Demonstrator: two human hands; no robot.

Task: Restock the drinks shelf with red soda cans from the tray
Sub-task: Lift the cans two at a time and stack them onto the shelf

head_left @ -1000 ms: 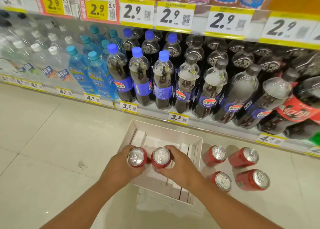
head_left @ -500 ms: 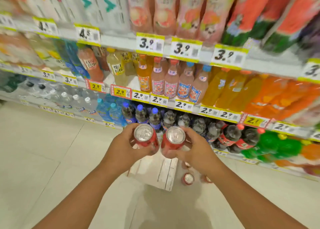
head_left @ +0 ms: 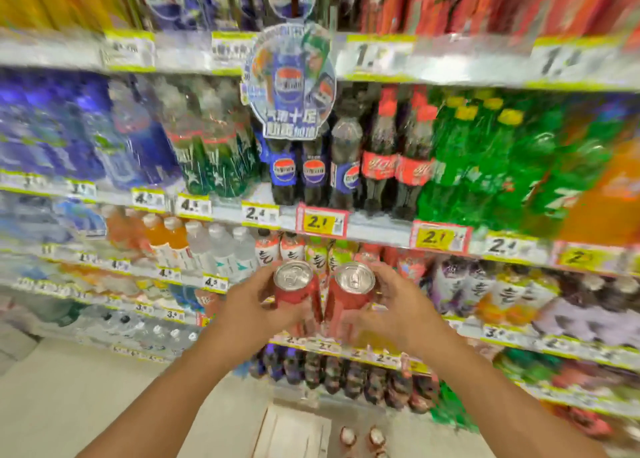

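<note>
I hold two red soda cans upright and side by side in front of the drinks shelves, silver tops toward me. My left hand [head_left: 251, 305] grips the left can [head_left: 294, 286]. My right hand [head_left: 394, 305] grips the right can [head_left: 353, 289]. The white cardboard tray [head_left: 294, 430] lies on the floor far below my hands at the bottom edge. More red cans [head_left: 362, 437] stand on the floor just right of the tray. The view is blurred by motion.
Shelves packed with bottles fill the view: cola bottles [head_left: 346, 166] and green soda bottles [head_left: 485, 159] at head height, juice and water bottles lower down. A round promotional sign [head_left: 291, 83] hangs from the upper shelf edge. Pale floor tiles [head_left: 86, 388] lie at lower left.
Both hands have lifted the two cans out of the tray and raised them. My view has swung up from the floor and bottom shelf to the upper shelves.
</note>
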